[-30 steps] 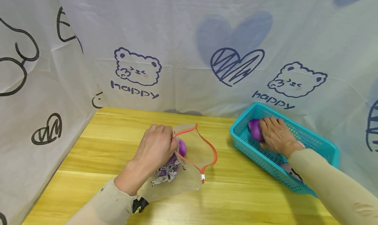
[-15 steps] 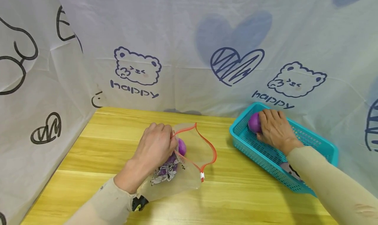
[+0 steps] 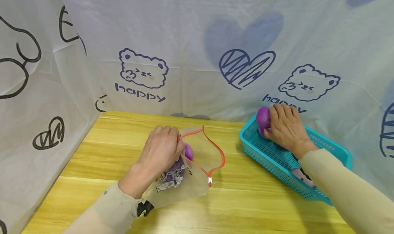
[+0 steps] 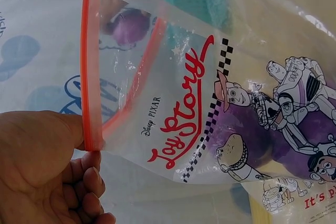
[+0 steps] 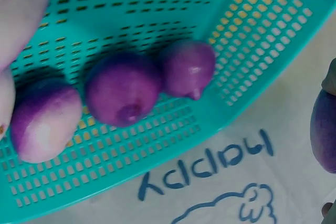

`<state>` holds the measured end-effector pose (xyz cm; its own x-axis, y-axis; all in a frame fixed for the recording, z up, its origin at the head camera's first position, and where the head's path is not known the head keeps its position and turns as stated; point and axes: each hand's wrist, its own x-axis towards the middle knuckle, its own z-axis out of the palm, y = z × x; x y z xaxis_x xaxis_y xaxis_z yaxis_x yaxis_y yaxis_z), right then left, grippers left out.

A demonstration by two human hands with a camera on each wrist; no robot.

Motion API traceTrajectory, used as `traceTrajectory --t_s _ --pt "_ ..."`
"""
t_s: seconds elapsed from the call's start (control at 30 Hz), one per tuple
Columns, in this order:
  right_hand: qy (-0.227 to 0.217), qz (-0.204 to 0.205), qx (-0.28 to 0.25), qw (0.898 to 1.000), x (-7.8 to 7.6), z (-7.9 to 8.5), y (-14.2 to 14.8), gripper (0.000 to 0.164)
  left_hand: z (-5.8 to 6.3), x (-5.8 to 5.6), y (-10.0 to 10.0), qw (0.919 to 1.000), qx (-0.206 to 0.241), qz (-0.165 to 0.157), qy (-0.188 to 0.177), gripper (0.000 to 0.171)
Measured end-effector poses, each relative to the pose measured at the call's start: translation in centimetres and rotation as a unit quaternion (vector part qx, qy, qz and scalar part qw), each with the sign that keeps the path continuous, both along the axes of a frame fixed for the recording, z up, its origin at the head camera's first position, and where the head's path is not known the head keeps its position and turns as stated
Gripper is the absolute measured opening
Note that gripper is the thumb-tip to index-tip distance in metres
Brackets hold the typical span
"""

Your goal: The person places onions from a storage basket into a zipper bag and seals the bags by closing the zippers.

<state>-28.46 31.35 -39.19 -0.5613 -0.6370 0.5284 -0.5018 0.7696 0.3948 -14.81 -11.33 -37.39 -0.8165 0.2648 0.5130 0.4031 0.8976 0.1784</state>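
Observation:
My left hand (image 3: pixel 161 147) pinches the red zip edge of a clear printed zip bag (image 3: pixel 197 188). The bag's mouth gapes to the right, and purple round vegetables (image 4: pixel 244 135) show through its wall. My right hand (image 3: pixel 286 128) grips a purple onion-like vegetable (image 3: pixel 263 117), raised at the far left end of the turquoise basket (image 3: pixel 271 169). In the right wrist view this held vegetable (image 5: pixel 324 129) is partly cut off at the edge. Below it in the basket sit a purple one with a pointed tip (image 5: pixel 187 68), a rounder purple one (image 5: pixel 123 90) and a purple-white one (image 5: pixel 46 121).
The basket stands on the right of the yellow wooden table (image 3: pixel 240 206), near the back curtain (image 3: pixel 191 90). Paler, pinkish-white pieces (image 5: pixel 18 14) lie toward its near end. A white slider (image 3: pixel 210 180) sits at the right end of the bag's zip.
My right hand has lifted a purple vegetable up from the basket's far left end, uncovering another below. My left hand stays on the bag's edge, almost unmoved.

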Motion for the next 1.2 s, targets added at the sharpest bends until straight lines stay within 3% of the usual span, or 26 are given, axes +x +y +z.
traceTrajectory --t_s 0.33,0.53,0.73,0.97,1.2 --pt "0.053 0.059 -0.045 0.996 1.4 1.5 -3.2 0.067 0.3 -0.1 0.2 0.9996 0.0 -0.009 0.025 0.022" --pt "0.063 0.098 -0.052 0.992 3.3 2.5 -6.6 0.071 0.4 -0.1 0.1 0.9978 -0.024 -0.004 0.061 0.023" --pt "0.035 0.142 -0.073 0.986 6.1 3.4 -10.7 0.074 0.7 -0.2 0.1 0.9953 -0.052 0.006 0.082 0.023" --pt "-0.017 0.179 -0.065 0.981 8.7 4.3 -14.7 0.087 1.7 -0.3 -0.1 0.9954 -0.046 -0.006 0.083 0.025" --pt "-0.06 0.214 -0.02 0.975 9.9 3.3 -16.8 0.083 2.6 -0.1 0.3 0.9979 -0.019 -0.013 0.06 0.024"
